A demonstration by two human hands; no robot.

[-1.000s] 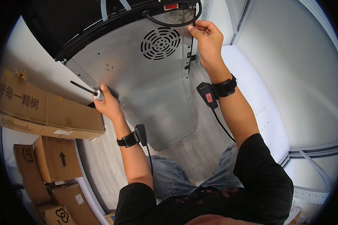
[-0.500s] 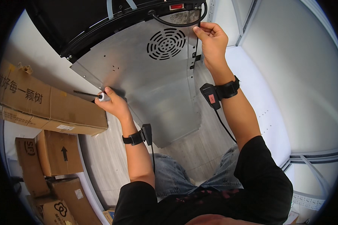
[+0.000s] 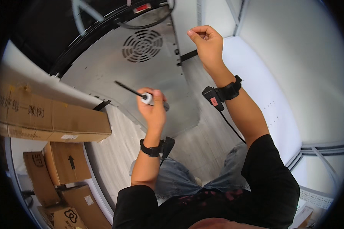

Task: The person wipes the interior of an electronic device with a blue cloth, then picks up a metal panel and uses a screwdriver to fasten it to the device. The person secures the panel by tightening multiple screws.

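My left hand (image 3: 152, 108) grips a screwdriver (image 3: 130, 88) with a pale handle and a dark shaft, which points up and to the left. The screwdriver is held in front of a grey metal panel (image 3: 103, 72) with a round slotted vent (image 3: 142, 45). My right hand (image 3: 210, 45) is off to the right of the panel and apart from it. Its fingers are curled and the thumb meets the forefinger; whatever may be between them is too small to make out. Above the panel is the black body (image 3: 38, 34) of the appliance, with a red switch (image 3: 142, 8) and a black cable (image 3: 141, 26).
On the left lie a long cardboard box (image 3: 57, 110) and several smaller cartons (image 3: 68, 162). A white wall panel (image 3: 294, 76) stands on the right, above a white ledge (image 3: 256, 84). Below is a grey wood-look floor (image 3: 111, 152).
My right hand has come away from the panel's upper right edge. My left hand, with the screwdriver, has moved right from the panel's left edge. The view has shifted, so the appliance appears further left.
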